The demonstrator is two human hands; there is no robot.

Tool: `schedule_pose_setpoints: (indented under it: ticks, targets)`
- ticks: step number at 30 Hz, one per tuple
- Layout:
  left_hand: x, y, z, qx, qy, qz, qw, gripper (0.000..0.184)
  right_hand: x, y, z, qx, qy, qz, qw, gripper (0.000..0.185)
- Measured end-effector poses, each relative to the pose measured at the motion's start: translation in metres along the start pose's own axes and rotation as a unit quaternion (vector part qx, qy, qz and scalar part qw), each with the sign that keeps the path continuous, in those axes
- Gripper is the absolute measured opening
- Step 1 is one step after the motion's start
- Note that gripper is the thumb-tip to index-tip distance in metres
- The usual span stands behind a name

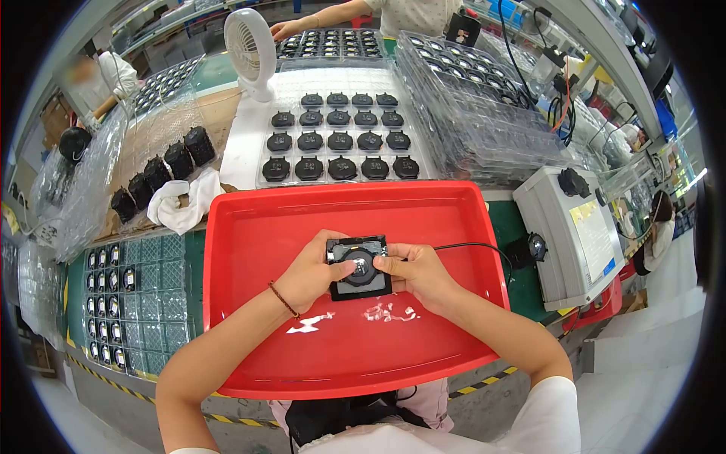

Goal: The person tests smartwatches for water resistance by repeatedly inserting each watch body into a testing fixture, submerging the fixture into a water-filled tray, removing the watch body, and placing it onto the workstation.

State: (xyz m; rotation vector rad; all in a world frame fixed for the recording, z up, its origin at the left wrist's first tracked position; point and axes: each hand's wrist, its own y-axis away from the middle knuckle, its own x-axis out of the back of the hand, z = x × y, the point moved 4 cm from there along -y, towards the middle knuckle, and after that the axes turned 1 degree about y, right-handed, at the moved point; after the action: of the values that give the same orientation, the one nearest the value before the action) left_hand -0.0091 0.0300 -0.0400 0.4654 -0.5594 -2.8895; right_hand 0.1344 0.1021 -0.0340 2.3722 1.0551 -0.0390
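Both hands [311, 269] grasp a black square frame [363, 294] holding a round black part [361, 266], over a red tray [348, 352].

Round black disc [361, 256] flat on square black-rimmed block [372, 290]

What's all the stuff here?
Tub: one, red, front middle
Square frame: one, black, over the tub
Round part: one, black, on the frame
Cable: one, black, right of frame
Tray parts: 19, black, clear tray beyond tub
Part stacks: five, black, left
Cloth: one, white, beside the stacks
Fan: one, white, far side
Left tray: one, see-through, front left
Tray pile: can't count, see-through, back right
Machine: one, white, right
Other people: at least two, far side, left
The rest: too jumbled to count
Left hand, right hand: one each, gripping the frame
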Motion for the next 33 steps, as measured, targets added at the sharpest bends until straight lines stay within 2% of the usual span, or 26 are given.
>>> schedule_pose_setpoints:
  ticks: [15,24,33]
  targets:
    - [0.0012,-0.0013,0.0032,-0.038,0.022,0.003,0.999,0.038,-0.0002,-0.0010,-0.0001,-0.003,-0.040,-0.015,0.999,0.026]
    - [-0.0025,0.0007,0.0031,0.010,0.035,0.004,0.999,0.039,0.0017,0.0002,-0.0017,-0.011,-0.025,-0.012,1.000,0.025]
    - [-0.0028,0.0013,0.0042,-0.012,0.013,-0.018,1.000,0.034,0.0006,-0.0002,-0.0031,0.001,-0.010,-0.029,1.000,0.023]
